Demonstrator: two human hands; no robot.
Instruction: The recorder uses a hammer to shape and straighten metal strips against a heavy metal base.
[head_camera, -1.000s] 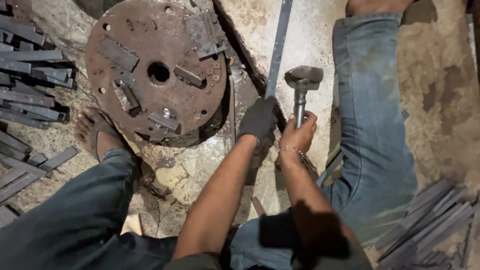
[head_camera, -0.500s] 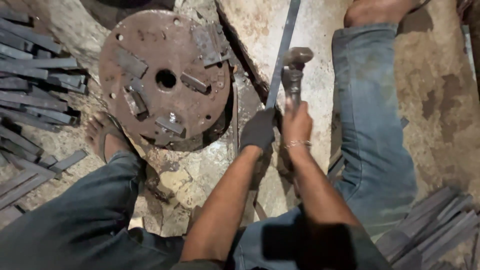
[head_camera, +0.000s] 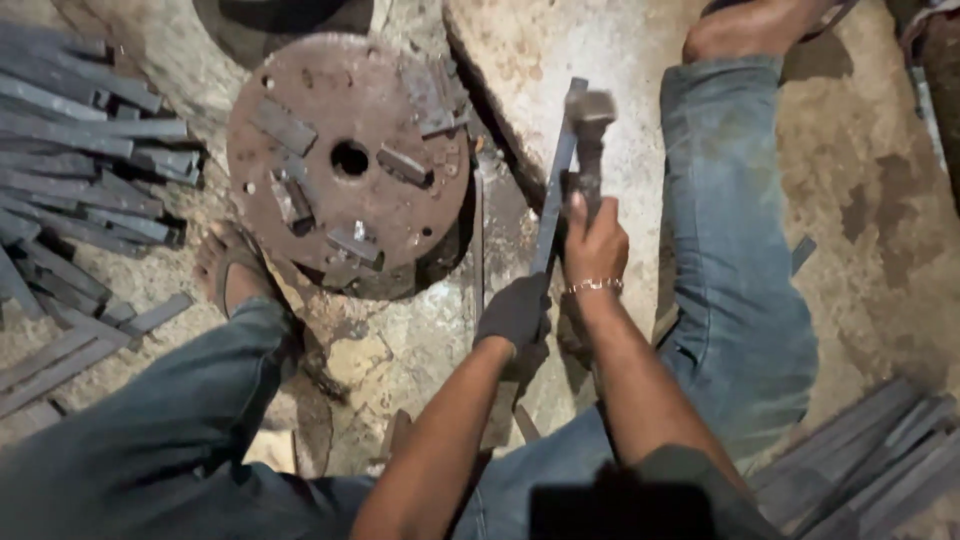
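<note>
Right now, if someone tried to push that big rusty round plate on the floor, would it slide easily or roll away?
Probably neither. The rusty round plate looks like thick metal, so likely heavy for its size. It lies flat with small metal pieces resting on top, so rolling seems unlikely. The rough, uneven floor would probably resist sliding.

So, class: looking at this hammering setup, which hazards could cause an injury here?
The gloved left hand grips the metal strip close under the hammer, so a glancing blow could hit fingers. The right hand is bare. A bare foot rests beside the rusty disc and loose offcuts.
</note>
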